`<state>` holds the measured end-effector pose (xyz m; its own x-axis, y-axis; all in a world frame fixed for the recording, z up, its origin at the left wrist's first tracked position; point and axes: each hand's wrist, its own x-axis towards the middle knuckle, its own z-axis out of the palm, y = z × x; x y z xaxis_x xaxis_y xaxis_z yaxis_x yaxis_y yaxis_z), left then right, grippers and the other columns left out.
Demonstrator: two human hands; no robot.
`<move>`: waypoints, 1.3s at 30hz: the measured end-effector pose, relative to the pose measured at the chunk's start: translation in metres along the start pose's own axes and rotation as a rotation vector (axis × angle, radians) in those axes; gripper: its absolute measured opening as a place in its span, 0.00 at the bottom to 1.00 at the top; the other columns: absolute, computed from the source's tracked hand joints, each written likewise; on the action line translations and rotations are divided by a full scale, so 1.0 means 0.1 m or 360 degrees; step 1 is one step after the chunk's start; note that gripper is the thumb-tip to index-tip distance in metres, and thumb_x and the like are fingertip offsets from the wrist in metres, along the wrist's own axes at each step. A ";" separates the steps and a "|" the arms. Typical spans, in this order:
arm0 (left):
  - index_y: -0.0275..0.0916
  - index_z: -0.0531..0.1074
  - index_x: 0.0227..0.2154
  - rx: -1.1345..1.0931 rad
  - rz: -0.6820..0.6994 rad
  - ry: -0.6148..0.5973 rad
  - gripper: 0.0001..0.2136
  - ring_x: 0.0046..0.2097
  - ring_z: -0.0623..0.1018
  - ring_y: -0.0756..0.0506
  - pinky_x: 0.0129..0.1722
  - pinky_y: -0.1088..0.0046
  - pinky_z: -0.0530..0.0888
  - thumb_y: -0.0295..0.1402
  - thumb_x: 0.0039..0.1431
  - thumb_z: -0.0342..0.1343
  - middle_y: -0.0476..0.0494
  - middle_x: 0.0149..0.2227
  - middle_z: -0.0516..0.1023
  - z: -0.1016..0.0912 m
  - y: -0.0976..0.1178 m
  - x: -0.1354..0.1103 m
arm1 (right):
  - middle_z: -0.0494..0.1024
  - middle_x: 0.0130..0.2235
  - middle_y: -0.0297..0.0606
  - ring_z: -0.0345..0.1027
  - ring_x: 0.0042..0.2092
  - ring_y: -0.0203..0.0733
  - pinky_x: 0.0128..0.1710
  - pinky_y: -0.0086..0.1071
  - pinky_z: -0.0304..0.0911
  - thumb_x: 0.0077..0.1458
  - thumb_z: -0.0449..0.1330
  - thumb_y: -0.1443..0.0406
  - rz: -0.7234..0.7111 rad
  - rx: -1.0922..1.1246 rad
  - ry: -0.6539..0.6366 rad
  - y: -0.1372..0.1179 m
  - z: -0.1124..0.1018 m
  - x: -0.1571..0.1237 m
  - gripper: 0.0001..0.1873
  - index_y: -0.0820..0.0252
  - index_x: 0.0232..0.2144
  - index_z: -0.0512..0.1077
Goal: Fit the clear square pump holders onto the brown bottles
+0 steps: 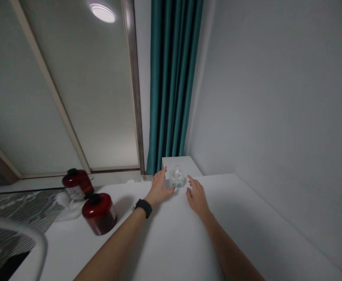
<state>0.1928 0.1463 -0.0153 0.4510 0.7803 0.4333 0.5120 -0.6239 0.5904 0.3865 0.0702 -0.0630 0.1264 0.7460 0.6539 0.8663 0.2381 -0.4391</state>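
- One clear container (pixel 177 180), squat with a knobbed top, stands near the far edge of the white counter (pixel 173 242), between your two hands.
- It looks like glass or rigid plastic; expect it stiff, fairly light, smooth enough to slip, and fragile if dropped.
- Your best hold would be low on opposite side walls; the narrow top may be loose, so avoid lifting by it.
- Your left hand (pixel 158 190) is spread wide, thumb just beside the base; whether it touches cannot be told.
- Your right hand (pixel 197 197) has its fingers parted and curved, just clear of the container's right side.
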 end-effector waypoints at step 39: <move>0.38 0.70 0.34 0.0367 0.0706 0.0248 0.08 0.32 0.72 0.46 0.33 0.69 0.70 0.23 0.62 0.46 0.45 0.29 0.74 -1.45 -0.04 -1.77 | 0.72 0.50 0.50 0.64 0.53 0.55 0.54 0.51 0.59 0.59 0.53 0.67 0.0138 0.0013 0.0118 -0.91 0.37 -0.01 0.18 0.59 0.52 0.69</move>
<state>0.0048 0.0167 0.0040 0.5558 0.4251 0.7144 0.4523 -0.8757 0.1692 0.2895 0.0708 -0.0471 0.2362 0.7160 0.6570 0.8467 0.1800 -0.5006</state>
